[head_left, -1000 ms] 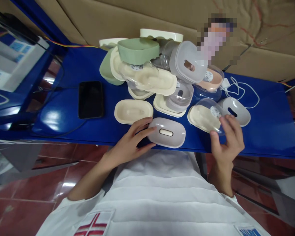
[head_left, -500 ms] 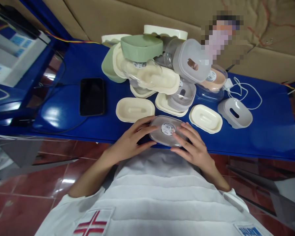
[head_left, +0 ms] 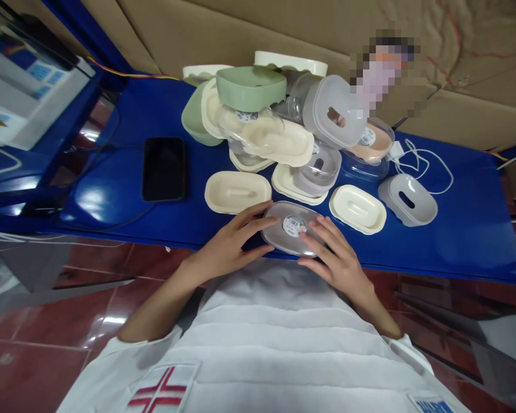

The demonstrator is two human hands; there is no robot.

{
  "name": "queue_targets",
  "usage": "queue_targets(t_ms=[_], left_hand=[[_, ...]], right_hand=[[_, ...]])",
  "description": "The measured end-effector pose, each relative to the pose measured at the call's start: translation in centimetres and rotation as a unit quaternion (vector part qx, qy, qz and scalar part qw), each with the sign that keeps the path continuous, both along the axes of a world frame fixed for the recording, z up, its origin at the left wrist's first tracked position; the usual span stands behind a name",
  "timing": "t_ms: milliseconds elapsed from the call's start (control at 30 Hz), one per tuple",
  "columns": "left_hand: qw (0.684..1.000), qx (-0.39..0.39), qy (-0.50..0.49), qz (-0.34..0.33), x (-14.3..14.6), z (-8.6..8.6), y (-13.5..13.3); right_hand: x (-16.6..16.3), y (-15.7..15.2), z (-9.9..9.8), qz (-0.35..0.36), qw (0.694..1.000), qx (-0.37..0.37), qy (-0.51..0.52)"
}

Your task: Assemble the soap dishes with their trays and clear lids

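On the head view, the left hand [head_left: 236,244] and right hand [head_left: 337,252] have the grey box [head_left: 290,244] held between them, fingers curved round opposite ends, clear cover [head_left: 281,212] on top, right fingertips by the round label [head_left: 294,226]! Even pressure at both ends should hold the cover level; whether it's fully seated, can't tell. Beyond the left fingers, one cream tray [head_left: 238,192]; beyond the right, another cream tray [head_left: 358,209]

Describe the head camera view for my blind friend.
Fingers of a person's left hand and right hand rest on a clear-lidded gray container at the edge of a blue table. Behind it, green, cream and gray pieces lie heaped.
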State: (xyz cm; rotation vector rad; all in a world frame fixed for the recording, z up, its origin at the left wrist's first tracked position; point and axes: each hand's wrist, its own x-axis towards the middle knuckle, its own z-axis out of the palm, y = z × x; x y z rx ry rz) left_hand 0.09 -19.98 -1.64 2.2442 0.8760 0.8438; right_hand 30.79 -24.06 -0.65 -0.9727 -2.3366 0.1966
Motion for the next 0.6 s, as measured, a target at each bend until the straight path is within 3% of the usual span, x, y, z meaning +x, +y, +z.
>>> queue_targets(t_ms=[167,600], left_hand=[[1.000,0.000,-0.002,0.010,-0.13,0.00,0.12],[1.000,-0.010,-0.021,0.004,-0.33,-0.20,0.09]], right_hand=[[0.01,0.41,-0.05,0.004,1.000,-0.023,0.000],[-0.10,-0.45,-0.68,-0.012,0.999,-0.001,-0.034]])
